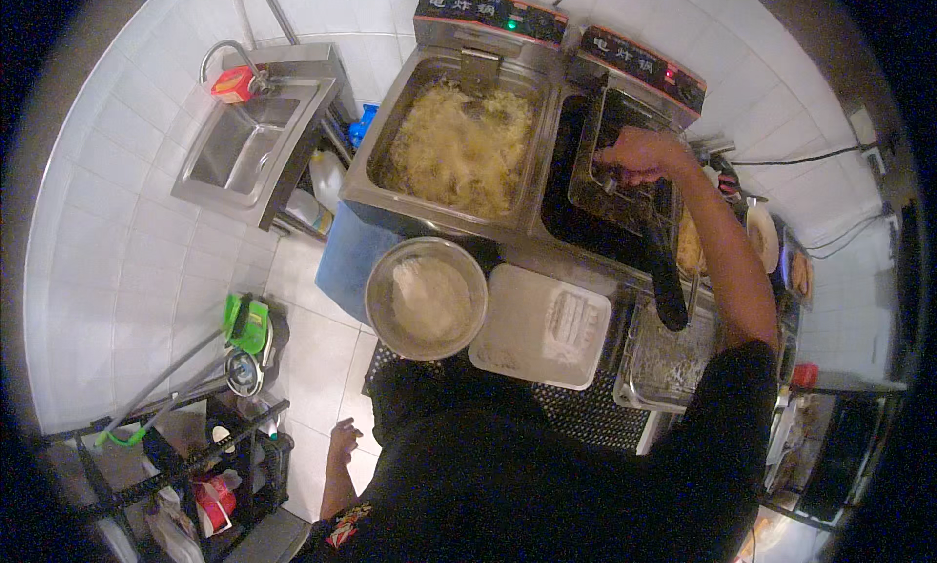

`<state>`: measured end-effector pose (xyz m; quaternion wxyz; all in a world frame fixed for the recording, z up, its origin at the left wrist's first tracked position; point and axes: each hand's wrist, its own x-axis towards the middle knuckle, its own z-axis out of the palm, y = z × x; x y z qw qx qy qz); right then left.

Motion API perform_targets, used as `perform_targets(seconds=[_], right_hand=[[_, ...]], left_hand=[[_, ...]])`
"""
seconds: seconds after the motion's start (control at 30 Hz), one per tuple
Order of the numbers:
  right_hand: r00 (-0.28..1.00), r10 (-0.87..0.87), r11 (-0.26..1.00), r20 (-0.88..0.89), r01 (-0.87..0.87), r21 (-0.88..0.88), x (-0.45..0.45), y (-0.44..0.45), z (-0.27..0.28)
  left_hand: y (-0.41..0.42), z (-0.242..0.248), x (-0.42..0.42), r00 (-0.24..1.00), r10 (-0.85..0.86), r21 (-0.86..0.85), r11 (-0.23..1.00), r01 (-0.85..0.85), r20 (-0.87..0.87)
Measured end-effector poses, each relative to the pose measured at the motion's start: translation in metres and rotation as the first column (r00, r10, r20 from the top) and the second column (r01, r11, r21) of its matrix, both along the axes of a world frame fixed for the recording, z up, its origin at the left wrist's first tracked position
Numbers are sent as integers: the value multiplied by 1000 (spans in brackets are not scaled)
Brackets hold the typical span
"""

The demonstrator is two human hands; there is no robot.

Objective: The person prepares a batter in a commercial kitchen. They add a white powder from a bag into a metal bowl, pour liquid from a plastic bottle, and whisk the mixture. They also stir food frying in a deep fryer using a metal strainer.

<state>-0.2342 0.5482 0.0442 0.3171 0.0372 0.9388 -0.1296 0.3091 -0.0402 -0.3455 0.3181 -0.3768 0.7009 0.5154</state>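
Observation:
My right hand (640, 157) reaches over a wire fry basket (585, 171), its fingers bent downward at the basket. Shadow hides the fingertips, and whether they grip anything is unclear. The basket sits at the right-hand electric fryer's dark well (560, 208), with its black handle (666, 288) pointing toward me beneath my forearm. Pale, foamy oil (461, 149) bubbles in the left-hand fryer well. Low at my left side hangs my left hand (345, 438), empty, with fingers loosely apart.
Before the fryers stand a metal bowl of flour-like powder (432, 307) and a white powdered tray (520, 329). A metal pan (666, 365) is at right. On the left are a steel sink (245, 149), a blue bin (355, 248), a green dustpan (247, 325) and a black rack (183, 475).

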Motion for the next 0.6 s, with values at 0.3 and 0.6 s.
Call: perform_targets(seconds=[0.3, 0.6], right_hand=[[849, 393, 872, -353, -221, 438, 41, 15, 101], [845, 234, 939, -480, -70, 335, 56, -140, 108]], left_hand=[[8, 1, -77, 990, -13, 163, 987, -10, 139], [-69, -32, -164, 989, -148, 180, 972, 149, -21]])
